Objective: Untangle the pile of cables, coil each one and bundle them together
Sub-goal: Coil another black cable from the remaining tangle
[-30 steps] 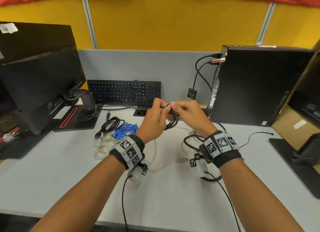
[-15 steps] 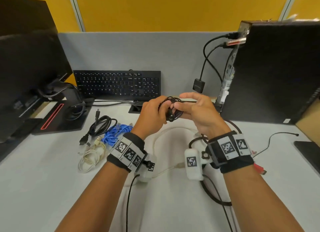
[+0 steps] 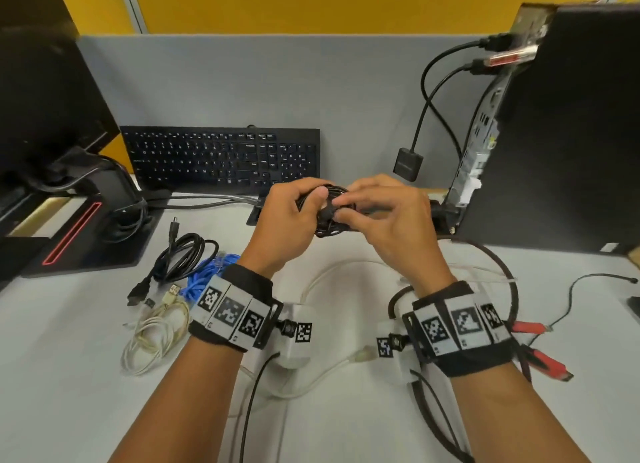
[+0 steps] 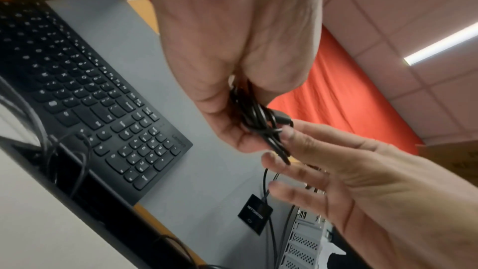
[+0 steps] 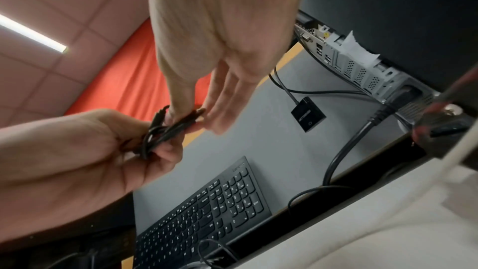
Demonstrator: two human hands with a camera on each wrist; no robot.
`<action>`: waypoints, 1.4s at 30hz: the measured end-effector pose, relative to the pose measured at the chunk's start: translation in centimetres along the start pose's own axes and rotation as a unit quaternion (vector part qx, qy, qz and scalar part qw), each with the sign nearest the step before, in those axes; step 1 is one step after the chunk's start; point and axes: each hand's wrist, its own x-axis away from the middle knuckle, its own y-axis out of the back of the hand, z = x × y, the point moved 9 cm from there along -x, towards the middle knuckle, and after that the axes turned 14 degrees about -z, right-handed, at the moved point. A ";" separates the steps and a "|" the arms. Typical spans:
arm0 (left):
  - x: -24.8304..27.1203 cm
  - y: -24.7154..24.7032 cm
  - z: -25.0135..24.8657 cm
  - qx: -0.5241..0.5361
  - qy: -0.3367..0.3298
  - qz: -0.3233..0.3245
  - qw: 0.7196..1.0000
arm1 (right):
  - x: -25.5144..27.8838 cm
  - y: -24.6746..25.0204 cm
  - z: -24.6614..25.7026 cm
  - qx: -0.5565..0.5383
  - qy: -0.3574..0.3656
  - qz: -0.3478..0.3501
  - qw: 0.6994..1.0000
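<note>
A small coil of thin black cable [image 3: 329, 216] hangs above the desk between both hands. My left hand [image 3: 291, 216] grips the coil [image 4: 258, 118] in its curled fingers. My right hand [image 3: 377, 216] pinches the cable's end [image 5: 181, 122] with thumb and forefinger, its other fingers spread. On the desk at the left lie a coiled black cable [image 3: 180, 254], a blue cable [image 3: 204, 279] and a coiled white cable [image 3: 156, 334]. A loose white cable [image 3: 322, 376] and a thick black cable with red plugs [image 3: 540, 358] lie under my wrists.
A black keyboard [image 3: 221, 157] leans against the grey partition [image 3: 277, 81]. A monitor and its stand [image 3: 86, 220] are at the left, a black computer tower [image 3: 561, 133] with plugged cables and a hanging adapter [image 3: 408, 164] at the right. A thin black wire [image 3: 581, 289] lies far right.
The head view has tilted down and closer to the desk. Both hands stay together on the black coil; the right fingers have shifted along the cable's end.
</note>
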 end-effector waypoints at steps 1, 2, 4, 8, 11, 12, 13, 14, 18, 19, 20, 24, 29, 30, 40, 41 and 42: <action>0.0 0.0 -0.2 -0.006 -0.010 0.001 1.000 | 0.0 0.1 0.7 0.029 0.049 -0.011 0.998; 0.2 0.0 -0.4 -0.010 -0.020 0.004 1.000 | 0.0 0.1 1.2 0.046 0.085 -0.017 0.995; 0.4 -0.1 -0.8 -0.013 -0.046 0.006 0.999 | 0.0 0.3 1.2 0.033 0.093 -0.030 0.995; 1.4 -0.5 -1.0 -0.020 -0.068 0.019 0.997 | -0.5 1.4 -1.0 -0.069 -0.064 -0.075 0.993; 1.7 -0.7 -1.9 -0.032 -0.098 0.034 0.994 | -0.6 1.8 -1.6 -0.118 -0.145 -0.084 0.979; 1.6 -0.6 -2.4 -0.040 -0.110 0.038 0.992 | -0.7 1.9 -1.3 -0.120 -0.147 -0.082 0.978; 1.4 -0.4 -3.1 -0.050 -0.129 0.036 0.990 | -0.8 2.1 -1.1 -0.125 -0.146 -0.080 0.978; 1.2 0.0 -3.8 -0.058 -0.152 0.028 0.986 | -0.9 2.3 -0.8 -0.140 -0.149 -0.078 0.976; 1.3 1.1 -6.2 -0.069 -0.214 -0.014 0.974 | -1.2 2.6 -0.5 -0.221 -0.198 -0.074 0.952; 1.4 1.2 -6.5 -0.073 -0.221 -0.019 0.972 | -1.1 2.6 -0.7 -0.224 -0.212 -0.075 0.948; 1.5 1.0 -6.7 -0.084 -0.224 -0.018 0.971 | -1.0 2.7 -0.9 -0.221 -0.222 -0.078 0.946; 1.0 0.3 -5.2 -0.199 -0.164 0.041 0.965 | -0.8 2.2 -0.1 -0.161 -0.173 -0.068 0.969; 0.5 1.3 -4.9 -0.176 -0.112 0.055 0.976 | -1.0 2.2 -0.2 -0.168 -0.184 -0.079 0.965; 0.5 1.3 -4.9 -0.170 -0.104 0.053 0.978 | -0.8 2.1 -0.6 -0.184 -0.214 -0.089 0.955; 1.0 0.1 -5.5 -0.183 -0.120 0.042 0.975 | -1.2 3.1 2.7 0.034 0.001 -0.102 0.994; 0.9 0.5 -5.5 -0.182 -0.123 0.030 0.975 | -1.1 2.4 2.8 0.041 0.008 -0.057 0.998; 0.8 0.8 -5.5 -0.175 -0.123 0.016 0.977 | -1.0 1.7 2.8 0.042 0.002 -0.007 0.999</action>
